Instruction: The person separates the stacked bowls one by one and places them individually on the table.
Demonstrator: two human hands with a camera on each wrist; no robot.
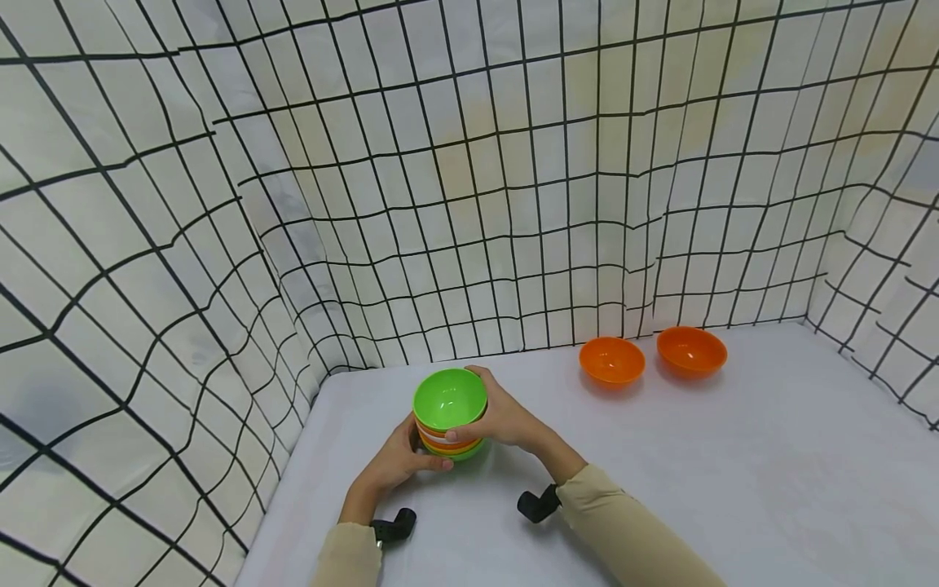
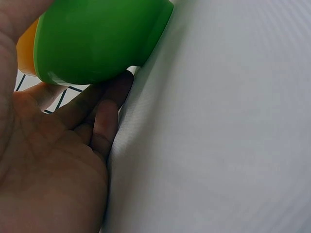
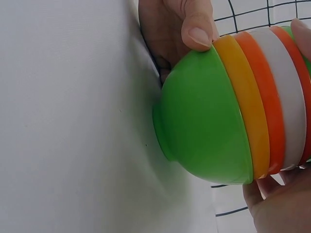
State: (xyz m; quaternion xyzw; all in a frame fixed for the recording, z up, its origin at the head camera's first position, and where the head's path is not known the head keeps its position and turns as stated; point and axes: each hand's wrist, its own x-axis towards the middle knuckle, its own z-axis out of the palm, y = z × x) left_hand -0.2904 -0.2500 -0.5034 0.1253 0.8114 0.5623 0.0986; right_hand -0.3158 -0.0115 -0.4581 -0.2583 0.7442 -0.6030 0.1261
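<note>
A stack of nested bowls stands on the white table toward its left side. In the head view the top one is a bright green bowl [image 1: 449,396]. Below it, the right wrist view shows a white bowl [image 3: 287,97] between two orange ones, then a yellow bowl [image 3: 244,109] and a green bottom bowl [image 3: 201,116] with its foot at the table. My left hand [image 1: 398,461] grips the stack low on the left, thumb in front near the bottom bowl's rim. Higher up on the right, my right hand [image 1: 504,416] holds the upper bowls, thumb across the front and fingers behind.
Two orange bowls, a left one [image 1: 612,362] and a right one [image 1: 691,352], stand upright side by side near the table's back edge, right of the stack. A white cloth wall with a black grid [image 1: 543,204] rises behind and beside the white table [image 1: 734,473].
</note>
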